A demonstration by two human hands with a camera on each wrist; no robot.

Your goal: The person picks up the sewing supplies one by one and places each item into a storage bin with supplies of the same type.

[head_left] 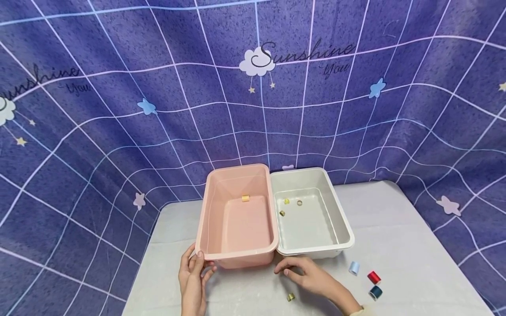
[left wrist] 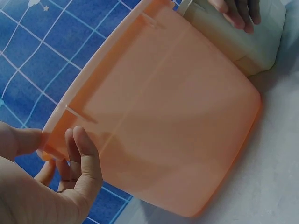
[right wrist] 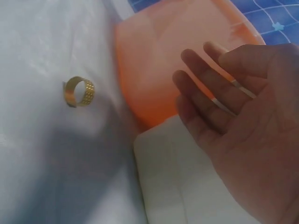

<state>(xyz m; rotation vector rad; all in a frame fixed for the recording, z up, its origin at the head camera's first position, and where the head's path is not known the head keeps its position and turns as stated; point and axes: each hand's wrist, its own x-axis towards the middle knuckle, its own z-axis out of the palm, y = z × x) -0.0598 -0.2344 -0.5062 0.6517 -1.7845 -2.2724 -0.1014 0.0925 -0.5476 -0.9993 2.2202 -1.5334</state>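
Observation:
My left hand [head_left: 192,281] pinches the near left corner of the pink basin [head_left: 246,262], with the thumb on its rim and fingers below. The left wrist view shows this grip from the side. My right hand [head_left: 312,275] holds nothing; its fingers are loosely bent just in front of where the two basins meet. Nearest to it on the table is a gold ring thimble [right wrist: 79,91], an open band with dimples. A yellow thread spool [head_left: 245,198] lies inside the pink basin. Beside that basin stands the white basin [head_left: 346,239], holding three small ring-like pieces [head_left: 282,213].
On the table [head_left: 395,237] to the right lie a light blue spool [head_left: 354,268], a red spool [head_left: 374,277] and a dark teal spool [head_left: 375,292]. A blue patterned curtain [head_left: 221,118] hangs behind the basins and at both sides.

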